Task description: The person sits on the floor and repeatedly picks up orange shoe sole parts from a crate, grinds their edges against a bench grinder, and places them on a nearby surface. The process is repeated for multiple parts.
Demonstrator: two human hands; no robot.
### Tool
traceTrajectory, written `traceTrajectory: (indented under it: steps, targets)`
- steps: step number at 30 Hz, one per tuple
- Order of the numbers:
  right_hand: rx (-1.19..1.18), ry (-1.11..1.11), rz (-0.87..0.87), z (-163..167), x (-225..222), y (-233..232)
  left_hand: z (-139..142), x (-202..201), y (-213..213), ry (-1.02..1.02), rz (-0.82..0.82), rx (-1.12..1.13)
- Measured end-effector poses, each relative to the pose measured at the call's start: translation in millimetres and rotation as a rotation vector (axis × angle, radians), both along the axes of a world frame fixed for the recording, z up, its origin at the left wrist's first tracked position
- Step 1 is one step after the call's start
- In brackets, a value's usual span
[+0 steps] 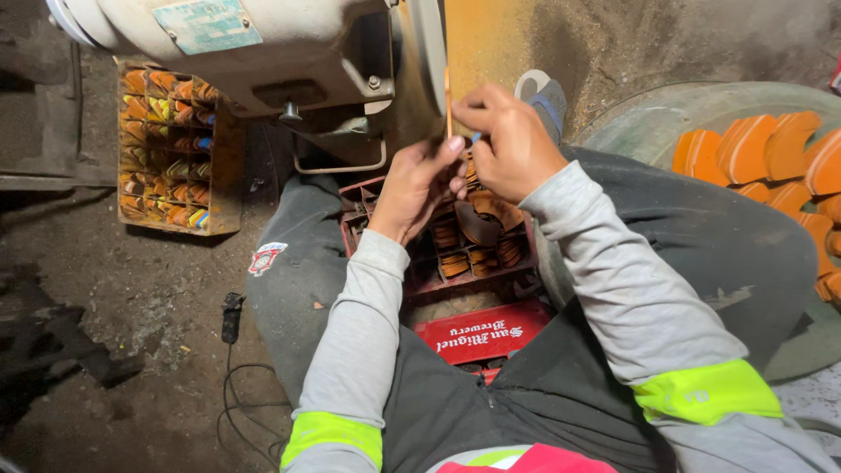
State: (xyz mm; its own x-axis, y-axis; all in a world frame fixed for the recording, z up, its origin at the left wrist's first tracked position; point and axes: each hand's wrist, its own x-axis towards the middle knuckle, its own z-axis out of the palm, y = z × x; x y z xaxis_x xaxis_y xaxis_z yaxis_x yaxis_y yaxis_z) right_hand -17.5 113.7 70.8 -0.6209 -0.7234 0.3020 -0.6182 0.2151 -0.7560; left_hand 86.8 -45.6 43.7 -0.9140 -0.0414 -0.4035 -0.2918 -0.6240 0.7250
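- Just above the middle of the frame, the left hand (412, 188) and the right hand (508, 144) meet over a thin flat piece (448, 103), which stands upright on its edge against the grinding wheel (427, 52) of a bench machine.
- The piece shows only as a narrow orange-tan sliver, pale along its edge, straight and slender; seen edge-on like this, its outline and face cannot be told.
- The right hand's fingers are curled in and pinched narrowly on the piece from the right; the left hand's thumb and forefinger reach up to its lower end, the other fingers loosely folded.
- Both arms wear grey sleeves with bright yellow-green bands near the bottom of the frame.
- Under the hands, between the person's knees, lies a dark red crate (438, 254) with compartments holding stacks of small brown curved pieces.
- A second, bright red crate (482, 333) sits lower, at the bottom centre.
- At the upper left stands a rusty partitioned box (223, 166) packed with orange and yellow pieces.
- At the right edge, orange crescent-shaped pieces (771, 149) are heaped in a round grey basin (648, 114).
- The machine's cream motor housing (263, 44) fills the top.
- A black cable (232, 350) lies on the dirt floor at lower left.
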Motion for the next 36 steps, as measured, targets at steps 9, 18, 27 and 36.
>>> traceTrajectory:
  steps: [9,18,27,36]
  targets:
    - [0.292,-0.516,0.332,-20.6,-12.1,37.3,15.2,58.6,31.4,-0.005,0.21,-1.465]
    - [0.099,-0.91,0.29,-24.3,-3.1,36.5,5.8,57.9,34.5,0.07,-0.175,-0.504]
    - [0.872,-0.301,-0.076,-125.6,4.3,24.4,-12.4,61.1,11.1,-0.094,-0.476,-1.414]
    - [0.842,-0.125,-0.089,-156.3,33.8,17.5,-8.0,56.1,7.8,-0.131,-0.548,-1.407]
